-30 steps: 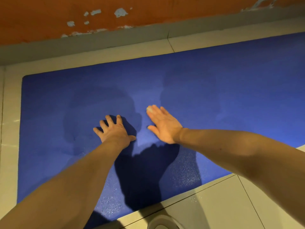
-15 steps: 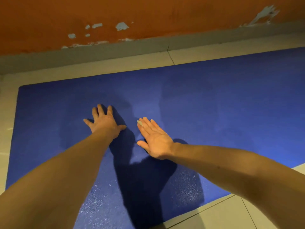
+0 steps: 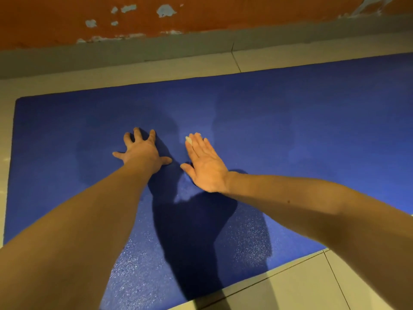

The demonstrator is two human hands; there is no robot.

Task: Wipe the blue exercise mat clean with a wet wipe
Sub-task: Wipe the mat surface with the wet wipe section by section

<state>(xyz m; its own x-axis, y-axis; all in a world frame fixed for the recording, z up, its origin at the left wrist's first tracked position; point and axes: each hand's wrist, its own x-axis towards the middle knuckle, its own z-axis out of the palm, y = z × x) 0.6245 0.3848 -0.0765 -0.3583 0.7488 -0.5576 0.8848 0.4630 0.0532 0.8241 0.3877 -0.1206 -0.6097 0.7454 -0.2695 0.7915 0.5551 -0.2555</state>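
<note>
Head view: the blue exercise mat [image 3: 312, 135] lies on the tiled floor [image 3: 312, 285], its long axis running left to right and its right end cut off by the frame. Both hands sit toward its left end. The left hand [image 3: 143, 151] presses flat, fingers spread, holding nothing. The right hand [image 3: 206, 166], fingers straight, pins the wet wipe [image 3: 189, 140], which is mostly hidden beneath them. Most of the mat stretches rightward, nearer the right hand.

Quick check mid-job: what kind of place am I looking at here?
Probably an indoor room, seen at floor level: a blue mat lies on pale floor tiles beside an orange wall with flaking paint and a grey skirting.
</note>
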